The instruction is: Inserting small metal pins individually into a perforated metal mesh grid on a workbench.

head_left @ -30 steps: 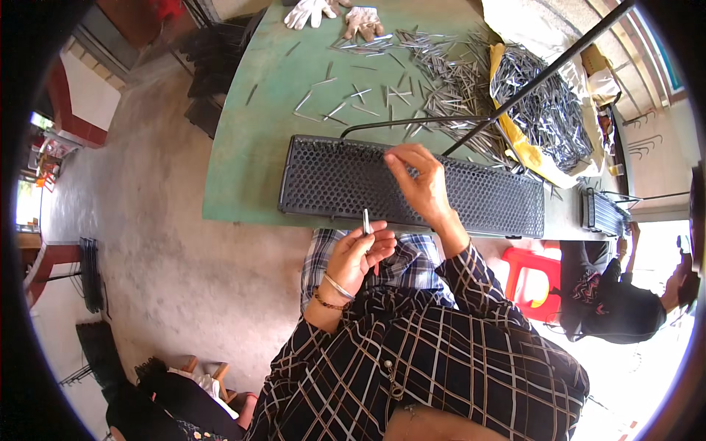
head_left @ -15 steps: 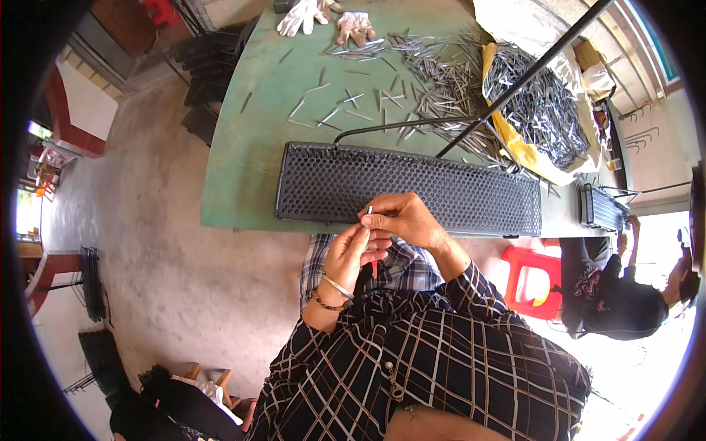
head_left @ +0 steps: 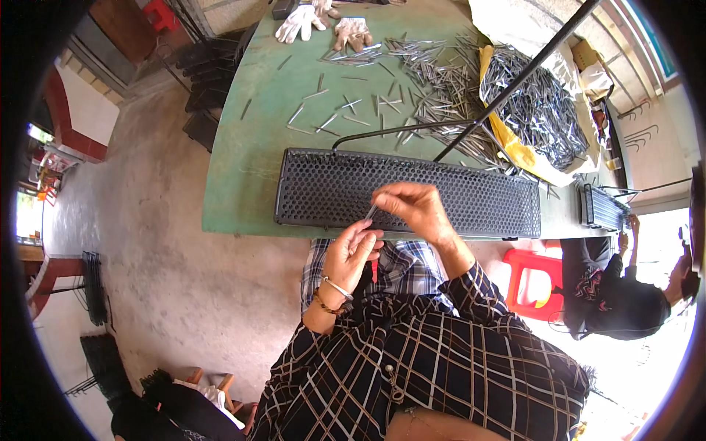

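Observation:
A long black perforated rack (head_left: 331,187) with many round holes lies along the front edge of the green table. My right hand (head_left: 419,209) is over its front side, closed in a pinch on the upper end of a short, thin metal rod (head_left: 372,212). Just below, my left hand (head_left: 349,253) has its fingers curled, and its fingertips meet the rod's lower end. Whether other rods lie in the left palm is hidden. Many similar metal rods (head_left: 441,81) are strewn across the table beyond the rack.
A yellow-and-white sack (head_left: 507,140) full of rods lies open at the back right. Black bars (head_left: 471,123) rise from the rack over the table. White work gloves (head_left: 300,23) lie at the far edge. A red stool (head_left: 518,283) and another person (head_left: 618,294) are at the right.
My right hand has lifted up and slightly right, away from my left hand, so more of the rod shows between them. My left hand has stayed nearly in place.

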The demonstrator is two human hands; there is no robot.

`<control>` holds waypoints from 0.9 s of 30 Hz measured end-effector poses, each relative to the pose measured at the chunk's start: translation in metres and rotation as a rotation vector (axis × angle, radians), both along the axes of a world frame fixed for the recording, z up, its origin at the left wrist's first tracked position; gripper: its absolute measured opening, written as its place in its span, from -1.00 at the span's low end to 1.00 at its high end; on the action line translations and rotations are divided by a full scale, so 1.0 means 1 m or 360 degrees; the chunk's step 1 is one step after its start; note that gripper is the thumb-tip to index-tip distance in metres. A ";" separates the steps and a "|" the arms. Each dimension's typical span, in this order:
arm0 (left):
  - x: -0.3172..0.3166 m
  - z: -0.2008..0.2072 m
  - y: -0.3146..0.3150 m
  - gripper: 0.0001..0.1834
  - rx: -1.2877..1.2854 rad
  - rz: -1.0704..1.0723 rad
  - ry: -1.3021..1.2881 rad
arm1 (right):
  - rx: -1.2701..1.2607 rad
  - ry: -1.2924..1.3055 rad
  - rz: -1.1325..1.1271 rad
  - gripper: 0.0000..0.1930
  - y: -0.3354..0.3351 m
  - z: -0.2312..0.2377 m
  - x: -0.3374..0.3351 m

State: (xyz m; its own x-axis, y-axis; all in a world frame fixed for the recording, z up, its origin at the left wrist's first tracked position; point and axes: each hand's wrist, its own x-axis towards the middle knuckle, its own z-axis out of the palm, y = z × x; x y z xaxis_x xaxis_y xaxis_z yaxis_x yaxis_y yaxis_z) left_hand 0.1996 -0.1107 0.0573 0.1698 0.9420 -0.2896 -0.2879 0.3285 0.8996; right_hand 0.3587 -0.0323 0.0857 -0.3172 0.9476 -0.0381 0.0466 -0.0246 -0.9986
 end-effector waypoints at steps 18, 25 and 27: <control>-0.007 -0.022 -0.025 -0.68 0.0054 -0.0079 0.0089 | 0.0915 -0.0736 -0.0399 -0.81 0.052 -0.028 0.005; -0.005 -0.022 -0.023 -0.67 0.0065 -0.0099 0.0054 | 0.0925 -0.0807 -0.0441 -0.79 0.052 -0.033 0.006; -0.005 -0.023 -0.024 -0.67 0.0060 -0.0100 0.0060 | 0.0979 -0.0785 -0.0435 -0.81 0.051 -0.031 0.005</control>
